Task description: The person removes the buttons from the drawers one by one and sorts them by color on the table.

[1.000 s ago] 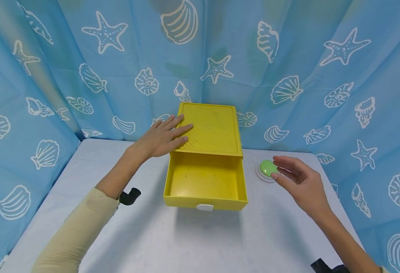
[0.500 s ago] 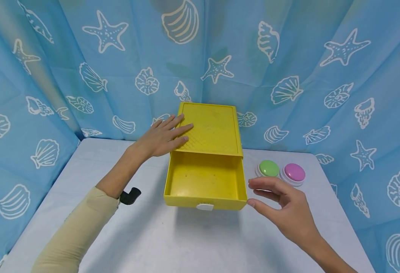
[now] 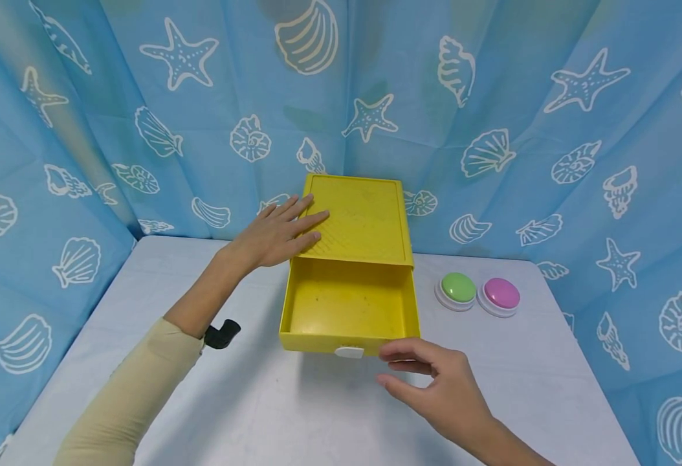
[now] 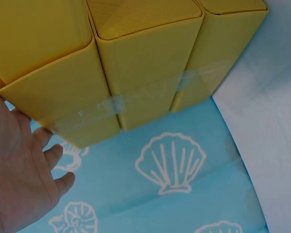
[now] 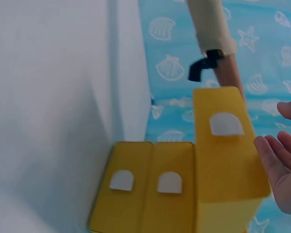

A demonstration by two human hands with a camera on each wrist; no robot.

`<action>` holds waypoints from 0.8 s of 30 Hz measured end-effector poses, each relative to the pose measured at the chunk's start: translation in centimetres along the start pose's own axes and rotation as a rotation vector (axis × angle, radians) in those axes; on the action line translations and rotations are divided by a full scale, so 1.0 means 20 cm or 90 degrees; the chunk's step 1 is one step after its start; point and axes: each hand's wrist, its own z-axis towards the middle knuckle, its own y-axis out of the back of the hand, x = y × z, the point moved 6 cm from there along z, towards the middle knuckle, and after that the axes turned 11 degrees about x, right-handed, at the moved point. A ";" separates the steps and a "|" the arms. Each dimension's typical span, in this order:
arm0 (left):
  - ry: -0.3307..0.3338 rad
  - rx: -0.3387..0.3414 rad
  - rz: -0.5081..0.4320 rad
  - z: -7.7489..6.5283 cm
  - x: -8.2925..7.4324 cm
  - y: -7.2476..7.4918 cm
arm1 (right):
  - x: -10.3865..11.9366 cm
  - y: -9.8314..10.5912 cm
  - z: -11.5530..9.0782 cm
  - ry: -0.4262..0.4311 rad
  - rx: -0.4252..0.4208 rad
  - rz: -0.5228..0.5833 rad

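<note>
A yellow drawer cabinet (image 3: 364, 217) stands at the back of the table. Its top drawer (image 3: 349, 307) is pulled out, with nothing inside. On the drawer's front is a white pull tab (image 3: 349, 353). My left hand (image 3: 268, 238) rests on the cabinet's top left edge, fingers spread. At the drawer's front right corner is my right hand (image 3: 442, 391), thumb apart from its bent fingers and nothing between them. In the right wrist view, this hand's fingertips (image 5: 262, 143) are close beside the drawer front. The lower two drawers (image 5: 144, 194) are pushed in.
Right of the cabinet, a green push light or button (image 3: 459, 288) and a pink one (image 3: 501, 294) sit side by side on white bases. A white cloth covers the table (image 3: 230, 401). Blue shell-print curtains (image 3: 213, 129) hang behind and along the sides.
My right hand has moved left and toward me, from over the green and pink buttons to the drawer's front right corner. The left hand and drawer have stayed in place.
</note>
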 end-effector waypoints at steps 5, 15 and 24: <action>-0.003 -0.004 0.003 0.00 0.00 0.00 | -0.02 -0.06 0.01 0.016 -0.006 -0.011; -0.004 0.001 0.005 0.00 0.00 0.00 | -0.06 -0.11 0.01 0.123 -0.045 -0.094; -0.005 -0.003 0.001 0.00 0.00 0.00 | -0.08 -0.13 0.03 0.125 -0.073 -0.125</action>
